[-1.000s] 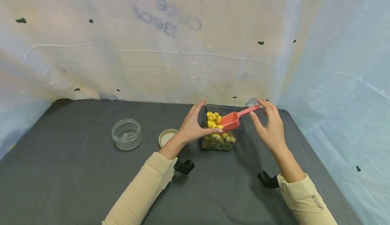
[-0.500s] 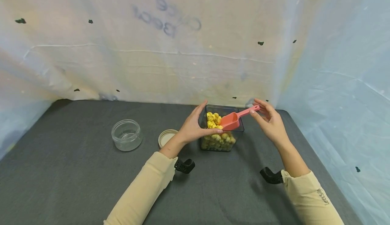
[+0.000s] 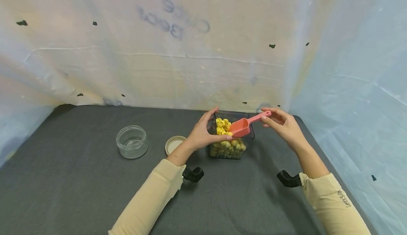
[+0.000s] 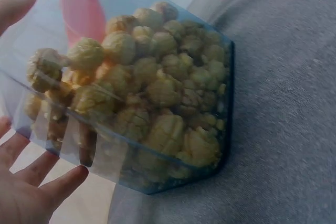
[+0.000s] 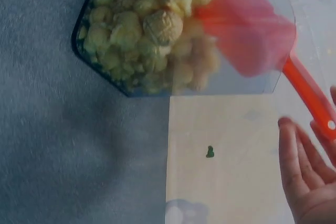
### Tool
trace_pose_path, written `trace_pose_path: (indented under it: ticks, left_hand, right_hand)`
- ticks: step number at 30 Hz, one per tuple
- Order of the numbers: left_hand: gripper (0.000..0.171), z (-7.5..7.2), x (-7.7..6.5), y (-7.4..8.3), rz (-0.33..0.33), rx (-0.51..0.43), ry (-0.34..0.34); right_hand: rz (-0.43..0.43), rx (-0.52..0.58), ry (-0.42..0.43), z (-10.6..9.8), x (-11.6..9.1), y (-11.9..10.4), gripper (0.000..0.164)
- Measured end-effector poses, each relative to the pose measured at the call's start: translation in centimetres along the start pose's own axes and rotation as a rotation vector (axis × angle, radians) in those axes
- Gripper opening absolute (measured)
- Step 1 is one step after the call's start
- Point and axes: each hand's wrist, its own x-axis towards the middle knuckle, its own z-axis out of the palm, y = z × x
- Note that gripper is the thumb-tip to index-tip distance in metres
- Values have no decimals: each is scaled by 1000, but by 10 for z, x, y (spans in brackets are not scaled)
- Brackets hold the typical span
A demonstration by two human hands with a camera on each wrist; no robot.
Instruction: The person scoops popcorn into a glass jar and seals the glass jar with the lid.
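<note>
A clear square container (image 3: 227,151) of popcorn (image 3: 223,125) stands on the table toward the back. My left hand (image 3: 201,132) grips its left side, thumb along the front rim and fingers spread on the far side. A pink scoop (image 3: 240,127) lies on the popcorn inside, its handle rising past the right rim. With thumb and fingertips my right hand (image 3: 284,127) pinches the handle's end. The right wrist view shows the scoop's bowl (image 5: 247,30) through the clear wall. In the left wrist view, popcorn (image 4: 157,87) fills the lower part of the container.
An open round glass jar (image 3: 132,142) stands to the left on the dark grey table (image 3: 79,178). Beside my left wrist lies a round lid (image 3: 174,144), partly hidden by that arm. Pale sheeting (image 3: 159,79) hangs behind the table and along its sides.
My right thumb and fingers have come together on the scoop's handle, and the right forearm has swung outward to the right. The left hand, container and jar look nearly unchanged.
</note>
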Motion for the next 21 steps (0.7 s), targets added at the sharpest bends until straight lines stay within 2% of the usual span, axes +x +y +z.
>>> trace_pose_path:
  ticks: [6, 12, 21]
  left_hand:
    - [99, -1, 0, -1, 11, -30, -8]
    - [97, -2, 1, 0, 9, -39, -14]
    - [97, 0, 2, -2, 9, -29, -11]
  right_hand:
    - [50, 15, -122, -9, 9, -6, 48]
    - [94, -3, -208, -16, 13, -12, 48]
    - [109, 3, -238, -19, 16, -15, 43]
